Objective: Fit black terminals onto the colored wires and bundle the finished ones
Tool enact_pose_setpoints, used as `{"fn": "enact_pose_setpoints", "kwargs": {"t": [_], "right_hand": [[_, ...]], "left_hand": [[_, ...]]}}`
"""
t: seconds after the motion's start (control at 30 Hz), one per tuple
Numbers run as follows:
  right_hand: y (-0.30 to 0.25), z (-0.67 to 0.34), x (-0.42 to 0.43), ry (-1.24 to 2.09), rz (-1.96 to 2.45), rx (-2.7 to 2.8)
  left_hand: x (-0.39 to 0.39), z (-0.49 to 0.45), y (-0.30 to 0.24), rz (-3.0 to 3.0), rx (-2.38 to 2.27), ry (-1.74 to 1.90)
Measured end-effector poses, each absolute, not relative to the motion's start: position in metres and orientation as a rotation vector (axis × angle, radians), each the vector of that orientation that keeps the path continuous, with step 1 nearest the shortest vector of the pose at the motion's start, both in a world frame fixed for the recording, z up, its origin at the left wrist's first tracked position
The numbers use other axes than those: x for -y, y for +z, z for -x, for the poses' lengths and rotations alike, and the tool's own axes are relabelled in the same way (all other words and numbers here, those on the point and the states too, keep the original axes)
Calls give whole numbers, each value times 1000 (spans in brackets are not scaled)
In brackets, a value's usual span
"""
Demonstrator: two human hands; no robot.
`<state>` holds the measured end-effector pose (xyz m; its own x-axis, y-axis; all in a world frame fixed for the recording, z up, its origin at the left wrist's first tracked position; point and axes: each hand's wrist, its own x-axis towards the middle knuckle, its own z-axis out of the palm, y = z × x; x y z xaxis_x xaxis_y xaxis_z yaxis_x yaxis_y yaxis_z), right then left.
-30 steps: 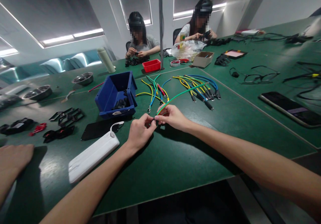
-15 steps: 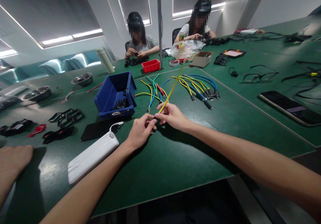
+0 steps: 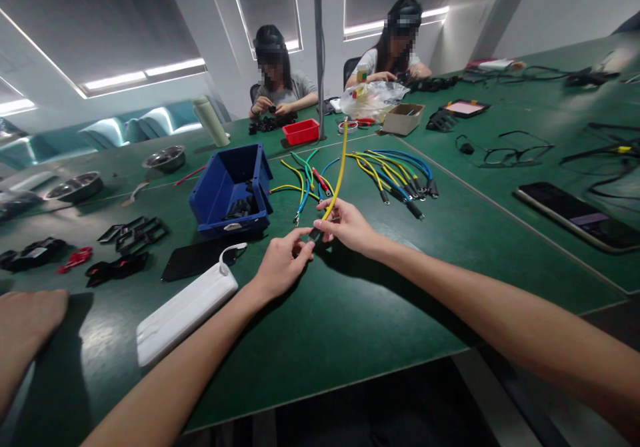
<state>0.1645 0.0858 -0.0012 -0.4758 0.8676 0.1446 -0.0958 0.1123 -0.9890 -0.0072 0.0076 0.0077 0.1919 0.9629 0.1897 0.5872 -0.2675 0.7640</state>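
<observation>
Yellow wire (image 3: 341,173) sticks up in a curve over the green table (image 3: 350,313), lower end in both hands. The right hand (image 3: 350,227) is pinching it near the bottom, the left hand (image 3: 280,267) has thumb and finger closed on the black tip (image 3: 315,234). There's a blue bin (image 3: 225,183) nearby and a white power bank (image 3: 187,310) by the left wrist

A wide green worktop (image 3: 350,313) carries a blue bin (image 3: 227,187), a white power bank (image 3: 185,310) just beside a flat black slab (image 3: 193,258), and black plastic frames (image 3: 133,230) to the left. Loose coloured wires (image 3: 303,170) and a tidier bundle (image 3: 400,177) lie past the middle, with a red tray (image 3: 301,131), a cardboard box (image 3: 404,118) and a steel bowl (image 3: 165,158) farther back. On the right lie spectacles (image 3: 520,152) and a phone (image 3: 580,217).
</observation>
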Motion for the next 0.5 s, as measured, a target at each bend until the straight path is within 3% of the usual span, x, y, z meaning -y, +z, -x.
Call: {"fn": "enact_pose_setpoints", "kwargs": {"t": [0.5], "right_hand": [[3, -169, -91, 1443, 821, 1554]], "left_hand": [[-7, 8, 7, -1967, -1467, 945]]}}
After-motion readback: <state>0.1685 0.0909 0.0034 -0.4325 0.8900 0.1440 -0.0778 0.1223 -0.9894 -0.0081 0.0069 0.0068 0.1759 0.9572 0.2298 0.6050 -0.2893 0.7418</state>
